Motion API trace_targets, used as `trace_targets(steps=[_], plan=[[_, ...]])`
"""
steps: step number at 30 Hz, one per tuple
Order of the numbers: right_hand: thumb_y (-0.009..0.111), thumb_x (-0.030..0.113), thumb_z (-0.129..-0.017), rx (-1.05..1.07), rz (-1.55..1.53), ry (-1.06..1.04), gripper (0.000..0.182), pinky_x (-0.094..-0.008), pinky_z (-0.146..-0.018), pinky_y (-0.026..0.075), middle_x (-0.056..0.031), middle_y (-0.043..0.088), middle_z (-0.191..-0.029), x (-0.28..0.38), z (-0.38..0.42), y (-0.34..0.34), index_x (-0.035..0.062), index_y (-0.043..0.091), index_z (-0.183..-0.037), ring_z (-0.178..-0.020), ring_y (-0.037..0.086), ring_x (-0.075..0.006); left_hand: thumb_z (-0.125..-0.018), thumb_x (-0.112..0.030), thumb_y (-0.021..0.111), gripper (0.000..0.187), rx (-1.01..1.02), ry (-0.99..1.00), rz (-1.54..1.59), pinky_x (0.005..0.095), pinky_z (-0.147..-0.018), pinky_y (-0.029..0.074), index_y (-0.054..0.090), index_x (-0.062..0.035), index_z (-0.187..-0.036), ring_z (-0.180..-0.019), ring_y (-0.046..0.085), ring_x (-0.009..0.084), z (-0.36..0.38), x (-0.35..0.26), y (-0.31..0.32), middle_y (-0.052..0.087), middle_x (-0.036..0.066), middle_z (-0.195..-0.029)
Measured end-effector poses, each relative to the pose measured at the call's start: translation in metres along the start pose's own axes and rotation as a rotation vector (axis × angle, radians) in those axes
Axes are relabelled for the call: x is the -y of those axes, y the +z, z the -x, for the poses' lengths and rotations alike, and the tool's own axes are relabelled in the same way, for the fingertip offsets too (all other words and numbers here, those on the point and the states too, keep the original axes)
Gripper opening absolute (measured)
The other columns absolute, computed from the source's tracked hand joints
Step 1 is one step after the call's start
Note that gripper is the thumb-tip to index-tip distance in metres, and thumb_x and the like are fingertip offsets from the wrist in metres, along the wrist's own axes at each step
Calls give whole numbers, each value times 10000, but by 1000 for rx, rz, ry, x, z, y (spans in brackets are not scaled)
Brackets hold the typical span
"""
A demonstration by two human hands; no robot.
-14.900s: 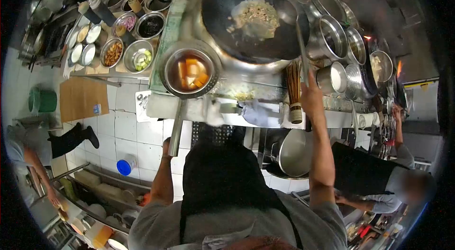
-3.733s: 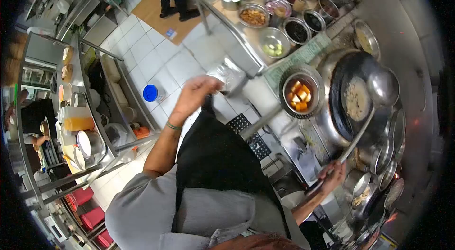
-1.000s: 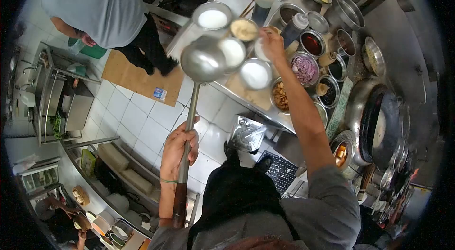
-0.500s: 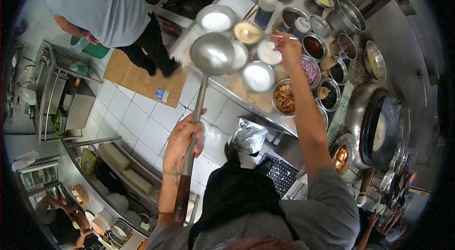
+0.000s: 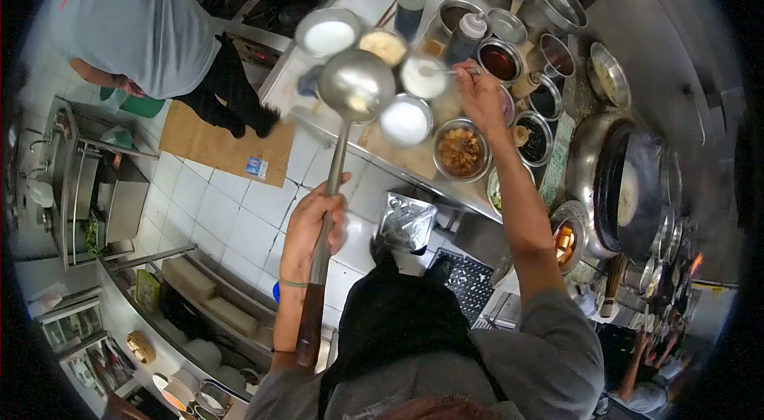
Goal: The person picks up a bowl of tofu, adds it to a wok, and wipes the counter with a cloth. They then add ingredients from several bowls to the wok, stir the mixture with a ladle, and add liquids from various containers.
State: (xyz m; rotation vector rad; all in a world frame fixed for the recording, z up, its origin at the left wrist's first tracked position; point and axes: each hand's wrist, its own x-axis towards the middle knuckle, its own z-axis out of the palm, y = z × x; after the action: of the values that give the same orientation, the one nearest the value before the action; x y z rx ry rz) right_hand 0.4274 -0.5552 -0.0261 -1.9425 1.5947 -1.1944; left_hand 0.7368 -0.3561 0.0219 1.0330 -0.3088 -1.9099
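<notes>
My left hand [image 5: 316,223] is closed around the handle of a large metal ladle [image 5: 356,82], whose wooden grip end runs back along my forearm. The ladle's bowl faces up at the edge of the counter, overlapping some bowls in this view. With my right hand [image 5: 481,99] I pinch a thin metal spoon [image 5: 461,71]. Its tip is over a bowl of white powder [image 5: 422,84]. Close by are another bowl of white powder [image 5: 404,121], a bowl of tan powder [image 5: 383,46] and a bowl of brown chunks [image 5: 459,153].
Sauce bowls such as one of dark red liquid [image 5: 498,62] and squeeze bottles [image 5: 411,10] crowd the metal counter. A large wok [image 5: 637,189] stands at the right. Another person in a grey shirt [image 5: 131,18] stands at the upper left, near a cardboard sheet [image 5: 215,138] on the tiled floor.
The view has shifted, so the counter appears further left. My right hand has brought the spoon from near the tan powder to the white powder bowl. The ladle stays in my left hand.
</notes>
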Motion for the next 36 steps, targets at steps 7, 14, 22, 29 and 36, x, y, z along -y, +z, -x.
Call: trace_targets(steps=[7,14,22,29,36], plan=[[568,174,-978,-57,-32,57,210,-365,-648,524,-135,696,-760,-9,-10,13,-9,670,-989,-667,674,-246,-924,-58,478,438,-59,55,-14,246,-299,358,475,32,-1353,-366,454,98,19,1,0,526,19,-657],[528,192,-1010,-158,-570,462,256,-309,-518,515,-136,685,-796,-64,-13,26,-39,638,-1008,-617,629,-168,-919,-59,495,441,-30,60,-12,240,-301,369,482,31,-1350,-360,449,101,20,4,9,523,16,-661],[500,184,-1034,-203,-884,534,264,-301,-555,516,-136,677,-830,-34,0,-21,-48,605,-1099,-592,572,-155,-942,-80,481,443,-24,41,-161,226,-307,371,442,54,-1362,-390,441,83,-3,14,10,470,19,-700],[553,227,-1001,-47,-121,18,266,-337,-637,517,-148,702,-815,34,16,-39,-8,678,-1014,-681,650,-215,-944,-86,478,419,14,-11,22,225,-308,371,448,40,-1343,-398,425,75,-10,22,27,471,16,-695],[609,381,-950,238,47,199,415,-420,-702,508,-194,674,-779,-10,58,29,-21,655,-1039,-716,659,-324,-941,-92,502,404,-39,173,-47,234,-324,373,472,32,-1324,-403,454,94,13,32,30,487,21,-684]])
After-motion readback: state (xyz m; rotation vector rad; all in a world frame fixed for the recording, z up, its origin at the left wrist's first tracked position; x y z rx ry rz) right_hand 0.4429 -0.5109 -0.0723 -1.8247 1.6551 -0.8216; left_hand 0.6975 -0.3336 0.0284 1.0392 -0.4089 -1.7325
